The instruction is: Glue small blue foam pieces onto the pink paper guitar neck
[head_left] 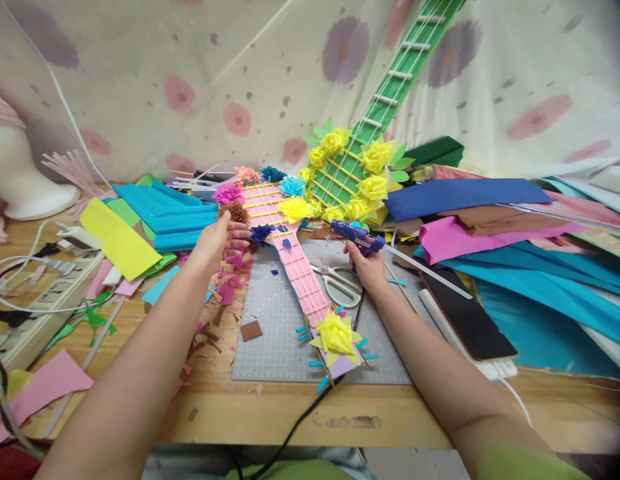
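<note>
One right hand (369, 269), glue gun (354, 234), print unreadable

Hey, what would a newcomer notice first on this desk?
Most likely the green guitar, standing at the back and decked with yellow flowers. In front, the pink guitar with multicoloured flowers stretches over the grey cutting mat, the left hand at its edge. The right hand grips a blue glue gun.

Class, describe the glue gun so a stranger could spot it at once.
On the wooden table lies a grey cutting mat. Toward its far right corner, the right hand grips the blue glue gun. A long whitish stick jutting from its back sets it apart from the nearby scissors.
</note>
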`<state>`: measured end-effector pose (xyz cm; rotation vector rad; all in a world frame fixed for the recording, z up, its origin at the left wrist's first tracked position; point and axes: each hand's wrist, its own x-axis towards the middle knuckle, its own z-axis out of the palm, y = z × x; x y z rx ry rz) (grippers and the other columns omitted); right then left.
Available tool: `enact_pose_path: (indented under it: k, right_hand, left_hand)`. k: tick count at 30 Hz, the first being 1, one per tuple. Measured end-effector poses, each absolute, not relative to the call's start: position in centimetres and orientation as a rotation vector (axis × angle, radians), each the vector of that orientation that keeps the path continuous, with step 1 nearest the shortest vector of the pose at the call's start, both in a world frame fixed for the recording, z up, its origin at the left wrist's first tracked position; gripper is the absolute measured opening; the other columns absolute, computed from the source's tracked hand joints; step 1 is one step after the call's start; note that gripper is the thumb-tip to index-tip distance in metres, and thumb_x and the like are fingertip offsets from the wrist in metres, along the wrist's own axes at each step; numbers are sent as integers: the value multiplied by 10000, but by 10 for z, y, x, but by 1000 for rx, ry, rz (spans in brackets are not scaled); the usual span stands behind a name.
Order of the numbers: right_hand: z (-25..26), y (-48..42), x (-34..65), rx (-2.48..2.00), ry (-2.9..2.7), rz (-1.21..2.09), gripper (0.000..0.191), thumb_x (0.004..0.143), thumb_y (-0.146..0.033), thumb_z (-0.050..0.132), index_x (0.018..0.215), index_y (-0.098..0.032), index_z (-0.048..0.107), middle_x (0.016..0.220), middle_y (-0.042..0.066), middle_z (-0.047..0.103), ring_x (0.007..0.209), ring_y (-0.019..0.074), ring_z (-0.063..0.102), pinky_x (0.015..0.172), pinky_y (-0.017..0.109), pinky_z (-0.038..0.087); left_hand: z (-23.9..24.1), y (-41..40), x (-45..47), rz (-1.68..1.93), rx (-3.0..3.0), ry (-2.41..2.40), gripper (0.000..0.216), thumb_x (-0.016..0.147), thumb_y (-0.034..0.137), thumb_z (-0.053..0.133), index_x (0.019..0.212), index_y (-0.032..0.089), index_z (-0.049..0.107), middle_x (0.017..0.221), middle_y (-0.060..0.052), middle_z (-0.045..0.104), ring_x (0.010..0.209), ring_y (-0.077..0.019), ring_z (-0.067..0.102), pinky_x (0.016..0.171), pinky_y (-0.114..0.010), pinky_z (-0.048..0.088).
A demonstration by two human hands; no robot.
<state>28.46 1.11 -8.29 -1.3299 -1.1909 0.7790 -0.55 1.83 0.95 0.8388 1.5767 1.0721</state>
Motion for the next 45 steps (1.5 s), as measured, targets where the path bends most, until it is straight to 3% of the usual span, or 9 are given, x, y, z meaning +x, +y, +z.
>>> enact_pose_path:
  k: [4, 8, 12, 17, 23, 30, 45]
  right_hand:
    - [-82, 11, 285, -1341, -1168, 784, 463, 608, -628, 636, 604, -171, 568, 503, -15, 511, 430, 82, 420, 440, 237, 337]
    - [-84, 12, 285, -1349, -1156, 761, 447, 614, -616, 637, 596, -174, 566, 477, -26, 494, 425, 84, 417, 448, 237, 352]
    - [-85, 14, 286, -1355, -1149, 733, 405, 636, -577, 634, 594, -181, 559, 478, -21, 505, 474, 105, 464, 478, 237, 379]
    - [-85, 13, 287, -1361, -1152, 725, 378, 647, -552, 630, 591, -186, 553, 481, -15, 508, 512, 124, 500, 508, 246, 399]
    - [-85, 14, 287, -1382, -1166, 723, 366, 654, -544, 618, 593, -188, 555, 486, -10, 505, 529, 134, 508, 524, 255, 397]
    - [-86, 16, 286, -1365, -1147, 735, 351, 647, -525, 630, 605, -184, 555, 511, -6, 523, 532, 132, 514, 533, 256, 406]
    - [-86, 16, 286, -1380, -1172, 722, 356, 656, -525, 622, 607, -176, 563, 496, -14, 513, 555, 136, 525, 572, 261, 421]
  left_hand:
    - [20, 16, -2, 1314, 898, 1616, 270, 874, 360, 422, 831, 140, 573, 834, -49, 657, 538, -72, 508, 452, -206, 307]
    - [11, 8, 19, 1532, 1365, 1755, 170, 810, 306, 514, 904, 167, 543, 862, -29, 633, 652, -101, 556, 581, -223, 407]
    - [-8, -5, 48, 1006, 2097, 1880, 206, 774, 312, 571, 957, 218, 566, 942, -22, 644, 841, -165, 597, 721, -266, 429]
    - [-21, -7, 72, 487, 2535, 1907, 241, 771, 220, 551, 1007, 166, 552, 1022, -108, 621, 992, -256, 559, 795, -337, 414]
    - [-19, -4, 78, 352, 2422, 2059, 256, 814, 178, 458, 1050, 161, 555, 936, -123, 659, 908, -267, 615, 693, -333, 424]
    - [-17, -7, 75, 373, 2264, 2099, 234, 847, 204, 422, 1023, 197, 578, 978, -102, 686, 897, -264, 642, 671, -320, 420]
    - [-26, -8, 59, 719, 2019, 2055, 163, 777, 243, 602, 940, 232, 600, 932, -25, 708, 887, -209, 654, 713, -287, 442]
